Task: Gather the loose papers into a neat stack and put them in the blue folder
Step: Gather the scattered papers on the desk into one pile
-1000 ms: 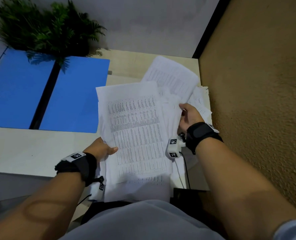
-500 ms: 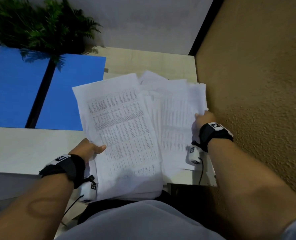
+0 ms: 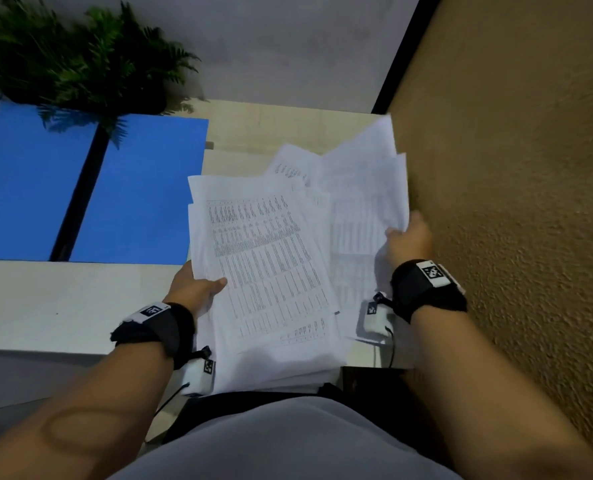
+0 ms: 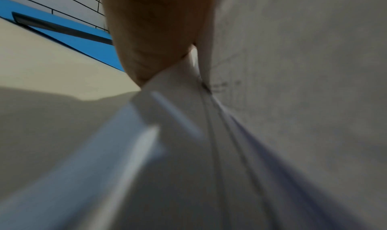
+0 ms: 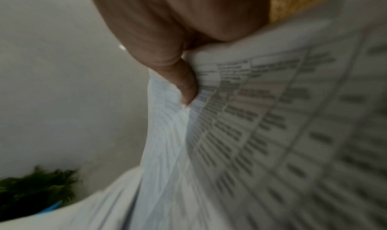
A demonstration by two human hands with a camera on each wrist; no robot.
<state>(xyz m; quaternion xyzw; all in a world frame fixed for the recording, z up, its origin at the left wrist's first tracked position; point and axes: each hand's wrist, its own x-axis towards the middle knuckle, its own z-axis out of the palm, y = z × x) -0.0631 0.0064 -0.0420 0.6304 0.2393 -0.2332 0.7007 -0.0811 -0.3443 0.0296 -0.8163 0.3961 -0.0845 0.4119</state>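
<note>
A loose, fanned pile of white printed papers [image 3: 270, 258] lies at the right end of the table, its near end hanging over the edge. My left hand [image 3: 198, 285] grips the pile's left edge, thumb on top. My right hand [image 3: 405, 237] pinches several sheets at the right edge and holds them tilted up beside the wall. The right wrist view shows a fingertip [image 5: 186, 84] curled between sheets of the papers [image 5: 261, 117]. In the left wrist view the papers [image 4: 209, 150] fill the frame under my hand. The blue folder [image 3: 80, 188] lies open and flat at the left.
A green fern-like plant [image 3: 80, 60] stands at the back left, its fronds over the folder. A rough brown wall [image 3: 513, 202] runs close along the table's right side. Bare pale table top [image 3: 63, 306] shows in front of the folder.
The right hand moved out to the pile's right edge and has lifted several sheets upward. The left-hand sheets have swung back from the folder toward the pile.
</note>
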